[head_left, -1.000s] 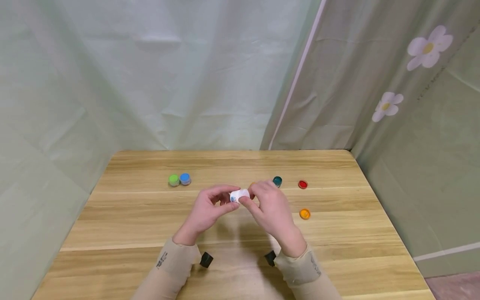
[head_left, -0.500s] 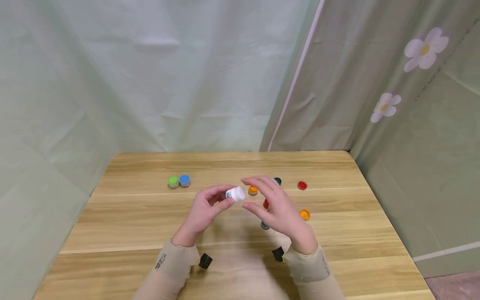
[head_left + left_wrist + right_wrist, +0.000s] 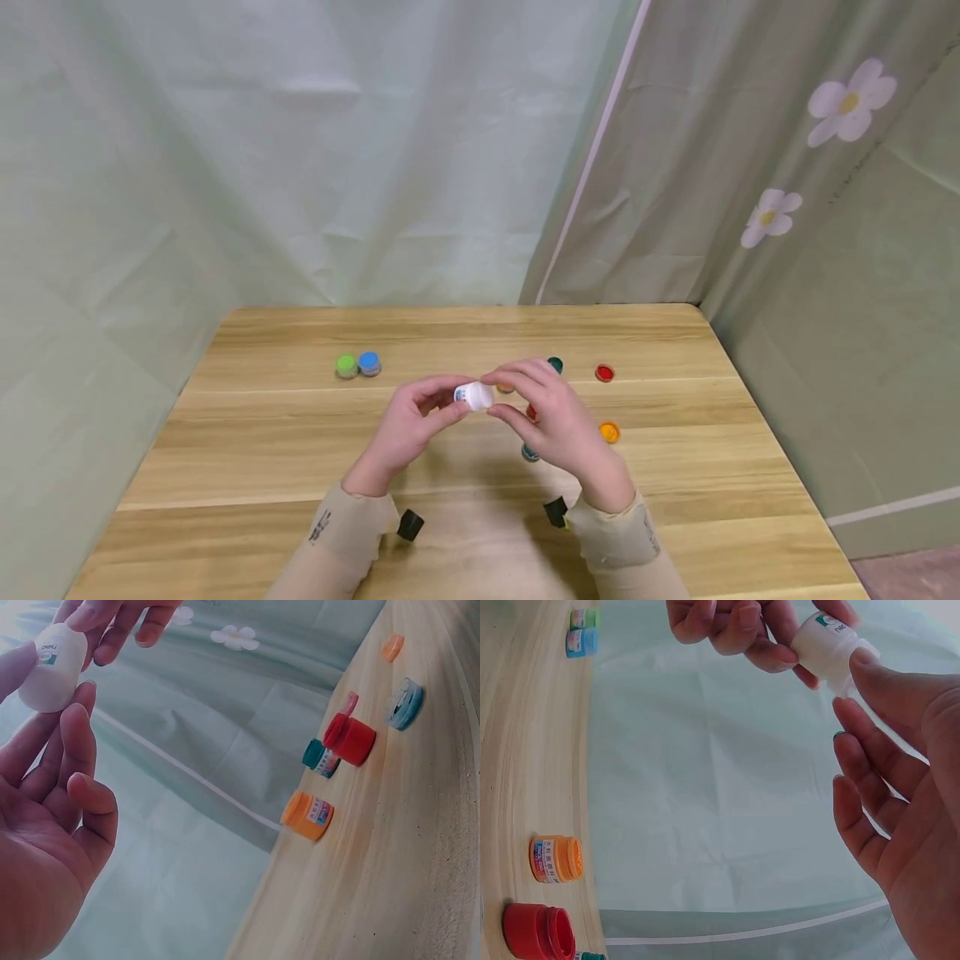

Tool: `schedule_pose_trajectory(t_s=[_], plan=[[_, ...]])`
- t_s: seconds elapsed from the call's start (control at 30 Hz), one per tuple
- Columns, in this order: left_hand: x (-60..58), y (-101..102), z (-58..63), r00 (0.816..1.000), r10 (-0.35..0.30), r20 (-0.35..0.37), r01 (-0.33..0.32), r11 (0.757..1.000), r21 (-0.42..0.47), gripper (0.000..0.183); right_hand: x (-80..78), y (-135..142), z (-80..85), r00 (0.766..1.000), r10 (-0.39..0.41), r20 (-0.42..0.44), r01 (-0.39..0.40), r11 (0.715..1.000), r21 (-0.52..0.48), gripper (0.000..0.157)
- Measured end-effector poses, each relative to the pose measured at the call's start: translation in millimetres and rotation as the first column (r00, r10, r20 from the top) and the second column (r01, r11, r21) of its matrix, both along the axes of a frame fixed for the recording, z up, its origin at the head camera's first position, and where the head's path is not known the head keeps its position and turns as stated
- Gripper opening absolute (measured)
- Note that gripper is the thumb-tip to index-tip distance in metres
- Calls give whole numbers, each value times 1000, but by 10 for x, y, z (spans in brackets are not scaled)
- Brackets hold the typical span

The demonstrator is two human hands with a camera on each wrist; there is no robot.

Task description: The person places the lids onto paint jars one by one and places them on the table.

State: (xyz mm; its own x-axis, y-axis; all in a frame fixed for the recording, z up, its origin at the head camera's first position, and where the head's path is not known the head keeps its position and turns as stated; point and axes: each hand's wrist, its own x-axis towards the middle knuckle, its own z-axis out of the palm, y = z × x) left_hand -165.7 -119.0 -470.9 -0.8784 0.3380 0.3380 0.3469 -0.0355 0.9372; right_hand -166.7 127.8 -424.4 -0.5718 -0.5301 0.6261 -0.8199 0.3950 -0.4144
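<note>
Above the middle of the table, the left hand point(image 3: 408, 429) holds a small white paint jar point(image 3: 468, 395) on its side between thumb and fingers. The right hand point(image 3: 551, 417) pinches the jar's white lid end point(image 3: 846, 666) with thumb and forefinger, its other fingers free of the jar. Below the right hand, a red jar point(image 3: 351, 739), an orange jar point(image 3: 307, 816) and a teal jar point(image 3: 322, 757) stand on the table. The red jar's top looks uncovered. In the head view, the right hand partly hides the red and orange jars.
A green jar point(image 3: 347, 365) and a blue jar point(image 3: 369, 363) stand side by side at the back left. To the right lie a red lid point(image 3: 605, 372) and an orange lid point(image 3: 610, 432). A teal lid point(image 3: 405, 703) lies nearer the front. Curtains surround the wooden table point(image 3: 262, 467).
The right hand let go of the white jar's end and drew back with fingers spread, then came back onto it. The left hand kept its hold, shifting slightly.
</note>
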Motion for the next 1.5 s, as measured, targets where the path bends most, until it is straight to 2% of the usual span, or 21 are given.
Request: schedule_pose_trajectory(t_s=[0.23,0.43,0.63,0.83,1.0,1.07,1.13,1.17,1.23,1.33,1.4,1.5], plan=[[-1,-4,-6,1000,-11,4,11,1000,7,27,20,-16,3,997,-62,37,59,995,78,30],[1,13,3,998,-55,-19,55,998,-3,25,57,-68,5,987,-144,72,133,980,146,31],[15,34,7,994,-103,-27,103,995,-5,26,106,-157,-37,970,-228,88,213,964,158,42],[25,38,18,996,-86,-24,85,996,-12,28,124,-211,-58,951,-294,94,280,950,140,47],[18,39,4,997,-65,-34,64,998,-22,27,130,-205,-50,927,-329,179,303,940,155,46],[17,37,-1,998,-54,-23,53,998,-20,27,120,-175,-45,922,-315,225,288,946,147,38],[18,35,-3,999,-34,-10,34,999,-19,27,105,-122,-31,926,-272,263,245,961,131,26],[18,34,-1,1000,-23,-1,23,1000,-20,27,97,-89,-22,930,-245,273,219,968,123,25],[18,29,5,1000,-1,16,1,1000,-23,28,82,-23,-1,943,-184,278,158,981,114,40],[14,22,14,999,17,30,-17,1000,-19,29,59,55,24,968,-94,232,70,992,106,60],[12,15,19,999,17,33,-17,1000,-10,29,42,78,31,981,-48,187,30,995,95,61],[11,5,18,999,10,33,-10,1000,-4,29,22,79,34,991,-1,130,-9,998,69,53]])
